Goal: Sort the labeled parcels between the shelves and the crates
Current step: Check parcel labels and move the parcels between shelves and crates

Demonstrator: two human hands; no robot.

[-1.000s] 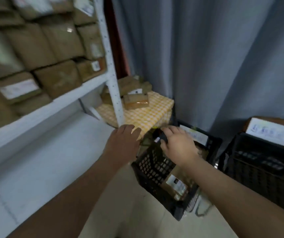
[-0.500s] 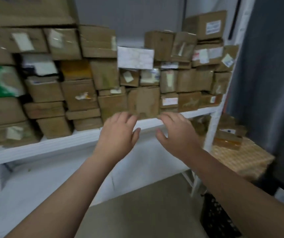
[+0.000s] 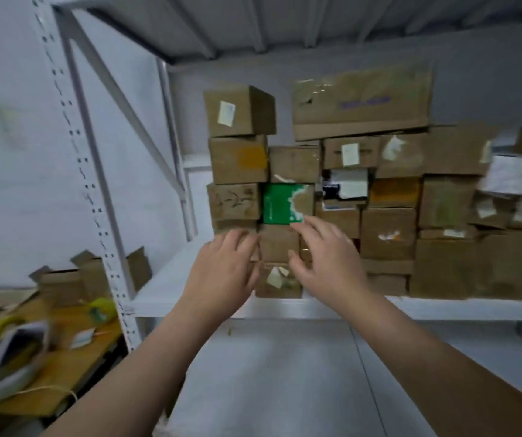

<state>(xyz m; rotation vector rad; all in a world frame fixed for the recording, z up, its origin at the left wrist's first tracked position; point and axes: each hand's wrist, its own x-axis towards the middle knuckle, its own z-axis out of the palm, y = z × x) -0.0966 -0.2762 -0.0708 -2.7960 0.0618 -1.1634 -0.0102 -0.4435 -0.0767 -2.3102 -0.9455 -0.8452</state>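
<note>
Reaching, head view: the left hand [image 3: 221, 272] and right hand [image 3: 325, 263] are both raised to the parcels [image 3: 389, 231], fingers spread and loosely bent, holding nothing.
Hands and target: the 2 hands flank a small brown parcel [image 3: 278, 242] just under the green parcel [image 3: 280, 203]. The right fingertips lie at the green parcel's lower corner, but blur hides whether they touch.
Parcels: brown cartons, many with white labels, are stacked several rows high on the shelf [image 3: 442, 307].
Done: no crate is in view and no parcel is in hand, so the count already sorted cannot be told.
Left: this looks like the start of 1 pick. The whole stack is on the shelf, so most of the sorting probably remains.
Shelf: a white board on a perforated grey upright [image 3: 95, 200], with a pale lower shelf [image 3: 284, 373] beneath.
Room: at the left a wooden tabletop [image 3: 64, 367] carries an open carton [image 3: 73, 279] and blurred yellow and white clutter. A pale wall stands behind.
</note>
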